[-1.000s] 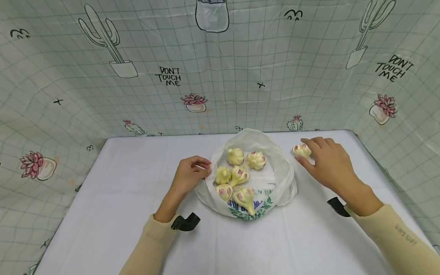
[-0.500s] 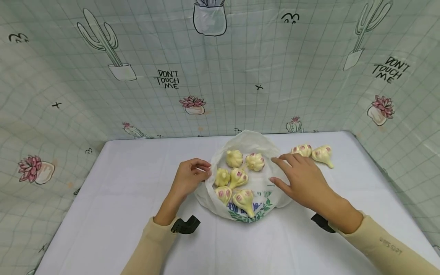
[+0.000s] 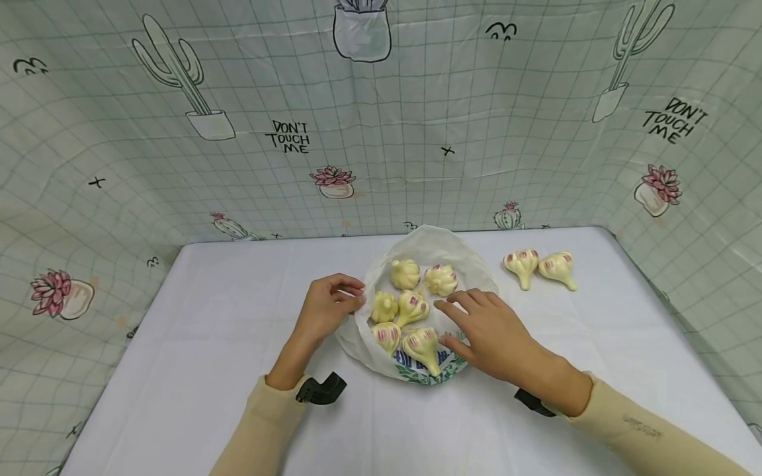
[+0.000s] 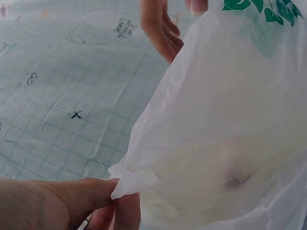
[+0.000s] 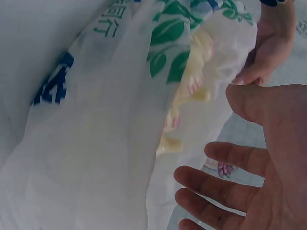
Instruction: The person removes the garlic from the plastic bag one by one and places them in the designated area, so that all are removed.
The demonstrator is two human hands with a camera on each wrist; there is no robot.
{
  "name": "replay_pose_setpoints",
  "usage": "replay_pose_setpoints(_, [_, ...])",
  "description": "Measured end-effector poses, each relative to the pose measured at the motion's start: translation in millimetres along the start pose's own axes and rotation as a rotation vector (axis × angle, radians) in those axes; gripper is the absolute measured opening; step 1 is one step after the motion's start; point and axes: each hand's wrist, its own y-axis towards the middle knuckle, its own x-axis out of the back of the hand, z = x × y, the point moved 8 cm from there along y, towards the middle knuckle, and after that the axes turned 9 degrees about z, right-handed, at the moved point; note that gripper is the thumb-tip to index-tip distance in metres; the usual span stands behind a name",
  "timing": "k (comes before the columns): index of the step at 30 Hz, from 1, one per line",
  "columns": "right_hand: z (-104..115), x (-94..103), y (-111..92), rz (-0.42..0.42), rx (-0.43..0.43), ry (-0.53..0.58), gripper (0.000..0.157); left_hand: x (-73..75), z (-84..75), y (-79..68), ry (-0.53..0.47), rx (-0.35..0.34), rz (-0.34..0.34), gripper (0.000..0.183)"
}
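Though head-view only, unbagged garlic [image 3: 522, 263]

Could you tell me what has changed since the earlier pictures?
The right grip has moved left and nearer the person, from two garlic bulbs on the table to the open bag; it holds nothing. The left grip still pinches the bag's edge; six bulbs inside stayed.

The hands [image 3: 491, 334] partly hide the plastic bag [image 3: 428, 244]; the sleeve lettering [image 3: 642, 427] is illegibly blurred.
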Motion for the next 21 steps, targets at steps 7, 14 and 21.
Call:
replay_pose_setpoints(7, [14.1,-12.7,5.8,0.017,0.047,-0.031,0.057,0.4,1.4,1.0,0.007,0.014,-0.005,0.015])
replay_pose_setpoints(14, [24.5,-19.1,8.6,0.026,0.090,-0.020,0.055,0.4,0.6,0.2,0.007,0.011,-0.005,0.016])
replay_pose_setpoints(21, [29.9,-26.5,11.8,0.059,0.105,0.020,0.053,-0.1,0.8,0.5,0.009,0.019,-0.010,0.015])
